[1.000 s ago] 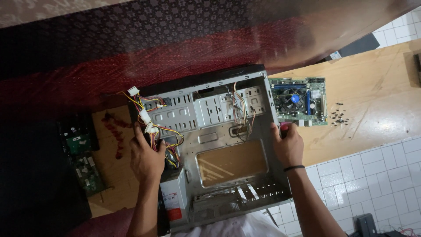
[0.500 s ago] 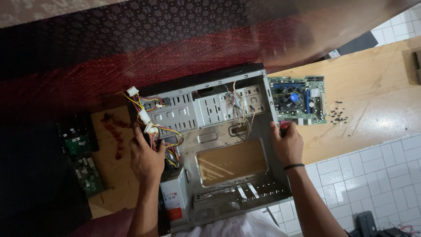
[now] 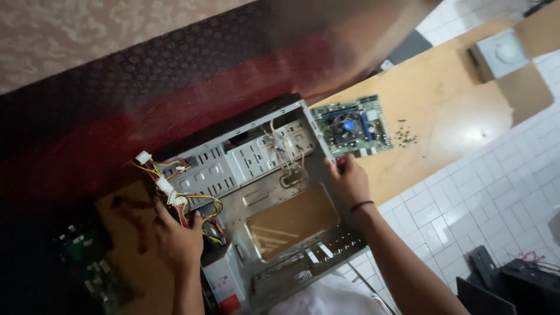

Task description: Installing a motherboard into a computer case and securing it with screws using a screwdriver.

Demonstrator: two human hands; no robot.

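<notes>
An open grey metal computer case (image 3: 274,192) lies on its side on a wooden board. My left hand (image 3: 178,236) grips the case's left edge, just below a bundle of yellow, red and black power cables with white plugs (image 3: 169,189). My right hand (image 3: 349,181) holds the case's right edge; a small red thing shows at its fingertips. A black band circles that wrist. A grey power supply box (image 3: 224,280) sits at the case's lower left.
A green motherboard with a fan (image 3: 352,125) lies on the wooden board (image 3: 443,111) right of the case, with several small dark screws (image 3: 404,137) beside it. More green circuit boards (image 3: 79,254) lie at the left. White floor tiles (image 3: 501,192) are at the right.
The view has tilted and shifted. Both hands stay on the case's edges in much the same grip.
</notes>
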